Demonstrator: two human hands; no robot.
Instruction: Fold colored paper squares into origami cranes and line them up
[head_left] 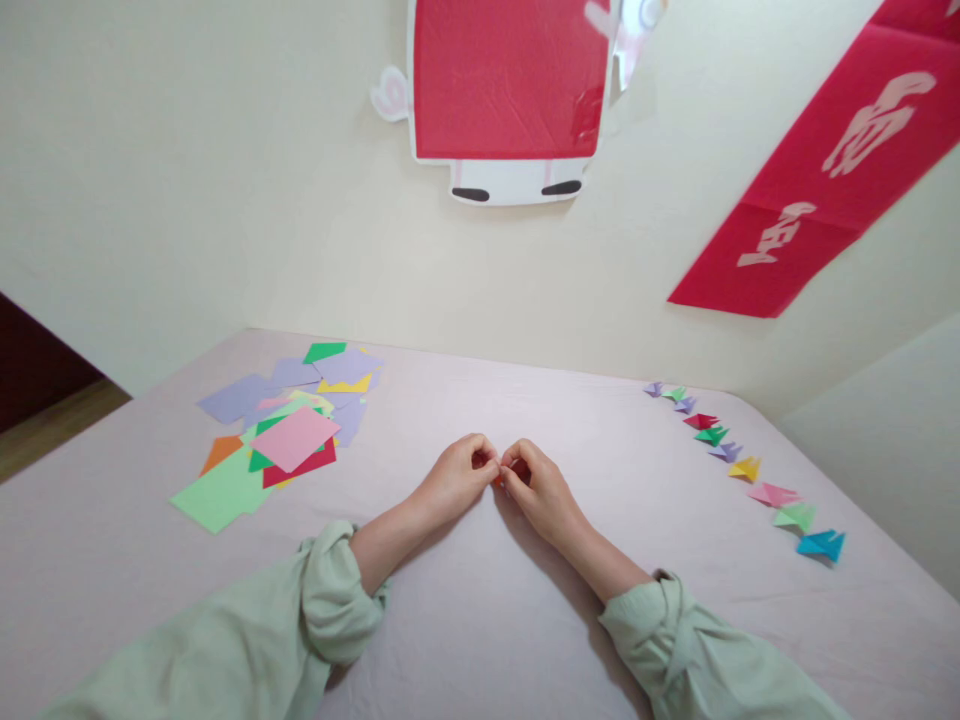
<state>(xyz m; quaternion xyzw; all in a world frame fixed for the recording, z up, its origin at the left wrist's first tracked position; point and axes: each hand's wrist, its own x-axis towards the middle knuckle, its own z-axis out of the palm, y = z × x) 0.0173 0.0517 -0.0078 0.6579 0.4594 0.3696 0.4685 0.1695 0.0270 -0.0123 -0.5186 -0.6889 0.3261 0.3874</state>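
At the middle of the table, my left hand [459, 478] and my right hand [541, 492] meet fingertip to fingertip. Both are closed in a pinch on a small piece of orange paper [497, 481]. Only a sliver of the paper shows between the fingers, so its folded shape is hidden. To the left of my left hand lies a loose spread of coloured paper sheets, with a pink sheet [296, 438] on top and a light green sheet [217, 490] at the near edge. Folded paper figures stand in a row at the right, among them a blue one [822, 545] and a yellow one [745, 469].
A pale cloth covers the table [450, 640], whose far edge meets a cream wall [300, 220]. On that wall hang a red and white cut-out decoration [510, 80] and a red banner [817, 170] with pale characters.
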